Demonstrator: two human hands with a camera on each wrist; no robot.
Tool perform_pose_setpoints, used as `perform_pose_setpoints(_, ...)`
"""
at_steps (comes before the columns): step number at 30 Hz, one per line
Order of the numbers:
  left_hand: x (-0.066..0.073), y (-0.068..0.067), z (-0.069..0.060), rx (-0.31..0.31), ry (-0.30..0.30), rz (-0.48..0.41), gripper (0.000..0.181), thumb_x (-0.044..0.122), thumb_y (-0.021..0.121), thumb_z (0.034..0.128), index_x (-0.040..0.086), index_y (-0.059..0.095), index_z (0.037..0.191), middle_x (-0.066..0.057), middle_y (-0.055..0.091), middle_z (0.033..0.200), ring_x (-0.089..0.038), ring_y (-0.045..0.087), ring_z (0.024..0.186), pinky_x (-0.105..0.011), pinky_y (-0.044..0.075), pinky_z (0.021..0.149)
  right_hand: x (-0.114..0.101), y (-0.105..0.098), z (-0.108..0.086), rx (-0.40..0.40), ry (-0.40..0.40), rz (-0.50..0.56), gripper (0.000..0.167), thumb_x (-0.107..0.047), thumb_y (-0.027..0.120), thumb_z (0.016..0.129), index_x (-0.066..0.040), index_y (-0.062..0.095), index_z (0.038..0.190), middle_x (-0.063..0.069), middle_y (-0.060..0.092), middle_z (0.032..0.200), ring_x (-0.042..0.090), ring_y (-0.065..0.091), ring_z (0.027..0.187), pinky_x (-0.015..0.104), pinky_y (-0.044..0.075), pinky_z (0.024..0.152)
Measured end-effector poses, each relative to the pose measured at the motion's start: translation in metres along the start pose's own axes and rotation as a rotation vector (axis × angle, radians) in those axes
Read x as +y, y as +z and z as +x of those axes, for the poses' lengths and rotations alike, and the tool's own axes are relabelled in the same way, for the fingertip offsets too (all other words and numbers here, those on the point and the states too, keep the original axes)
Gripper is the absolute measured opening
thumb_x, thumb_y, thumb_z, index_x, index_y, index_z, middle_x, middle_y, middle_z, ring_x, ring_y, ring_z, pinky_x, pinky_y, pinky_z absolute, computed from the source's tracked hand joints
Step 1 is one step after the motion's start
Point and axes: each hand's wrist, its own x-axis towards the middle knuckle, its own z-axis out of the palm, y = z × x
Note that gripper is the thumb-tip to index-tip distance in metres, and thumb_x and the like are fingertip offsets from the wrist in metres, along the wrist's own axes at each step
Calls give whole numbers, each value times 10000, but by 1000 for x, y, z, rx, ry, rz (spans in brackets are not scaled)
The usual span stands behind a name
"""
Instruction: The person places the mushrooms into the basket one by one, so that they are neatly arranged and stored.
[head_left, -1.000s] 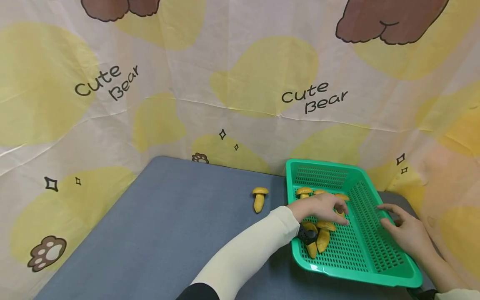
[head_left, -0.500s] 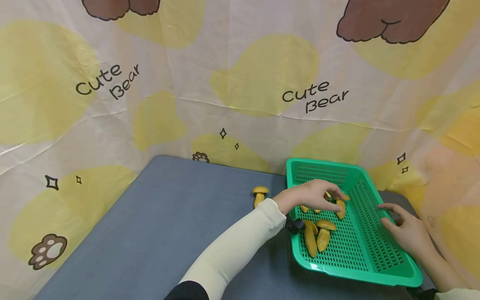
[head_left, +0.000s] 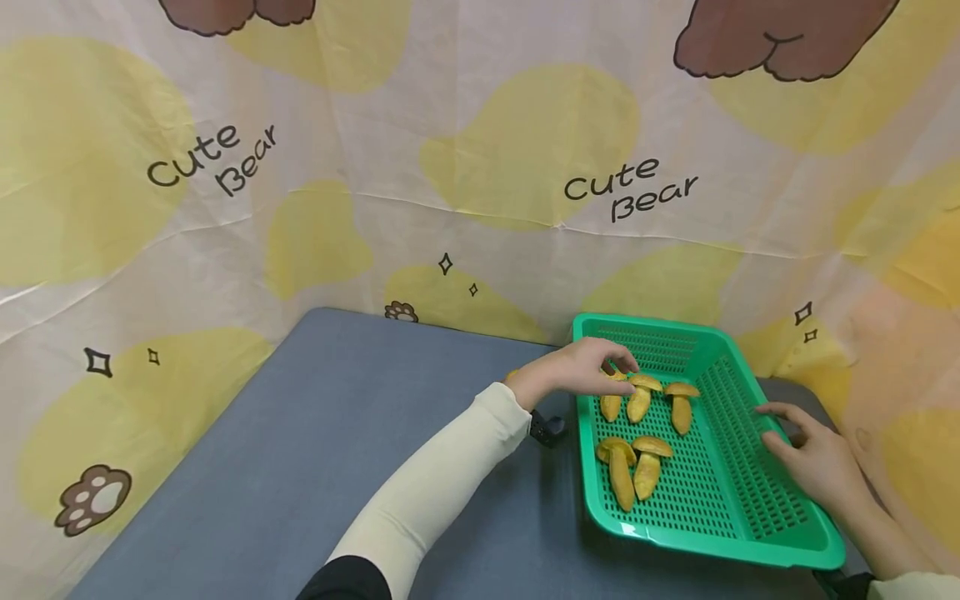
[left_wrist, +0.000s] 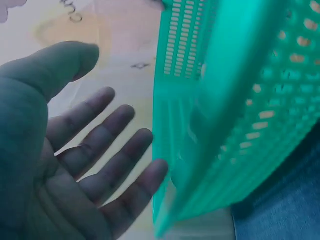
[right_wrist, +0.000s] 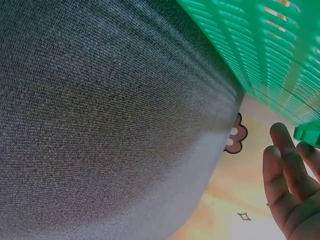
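Note:
Several yellow-brown mushrooms [head_left: 647, 479] lie in two rows inside a green plastic basket [head_left: 720, 550]. My left hand [head_left: 581, 367] hovers over the basket's left rim, beside the back-row mushroom [head_left: 611, 408]. In the left wrist view, that hand's fingers [left_wrist: 117, 145] are spread and nothing is in the palm. Another mushroom [head_left: 512, 375] on the table is mostly hidden behind my left wrist. My right hand [head_left: 817, 462] is at the basket's right rim with loosely bent fingers; whether they touch the rim I cannot tell.
The basket stands on a grey-blue cloth-covered table [head_left: 360, 417], at its right end. A patterned curtain [head_left: 480, 167] with bear prints hangs right behind the table's back edge.
My left hand has moved left across the basket, from above the rightmost back-row mushroom to the left rim, uncovering the mushrooms. It now covers most of the table mushroom. My right hand stays put.

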Motion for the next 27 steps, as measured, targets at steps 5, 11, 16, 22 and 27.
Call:
perform_pose_setpoints(5, -15, -7, -7, 106, 24, 6, 286, 301, 601, 951, 176, 639, 1206, 22, 636, 1226, -155, 602, 1106, -191, 482, 900, -2, 0, 1, 8, -4, -4, 382, -273, 512, 993, -83, 515, 1325, 301, 514, 1277, 18, 466, 573, 294, 350, 385)
perform_pose_setpoints(11, -31, -13, -17, 217, -4, -3, 245, 281, 599, 952, 185, 653, 1170, 8, 624, 1177, -153, 603, 1071, -196, 497, 871, -2, 0, 2, 6, -3, -8, 380, -270, 510, 992, -78, 520, 1320, 309, 511, 1283, -34, 471, 608, 296, 355, 385)
perform_pose_setpoints(16, -40, -16, -26, 237, -16, -50, 241, 255, 605, 948, 159, 648, 1165, -30, 615, 1194, -188, 597, 1089, -315, 509, 940, -2, 0, 1, -11, 12, -1, 396, -287, 505, 996, -83, 507, 1336, 306, 524, 1262, 22, 458, 569, 299, 342, 380)
perform_pose_setpoints(22, -52, -19, -35, 255, -50, -62, 300, 268, 608, 947, 125, 629, 1211, -26, 602, 1239, -180, 587, 1132, -346, 491, 982, -2, 1, 0, -6, 21, -7, 397, -285, 511, 994, -82, 508, 1334, 286, 621, 1098, 56, 456, 544, 301, 338, 371)
perform_pose_setpoints(27, -62, -18, -42, 271, -100, -38, 313, 288, 612, 942, 121, 638, 1205, -24, 588, 1237, -219, 572, 1157, -345, 482, 978, -1, 1, 1, -4, 23, -3, 398, -283, 515, 993, -75, 509, 1332, 231, 655, 997, 25, 469, 569, 299, 346, 381)
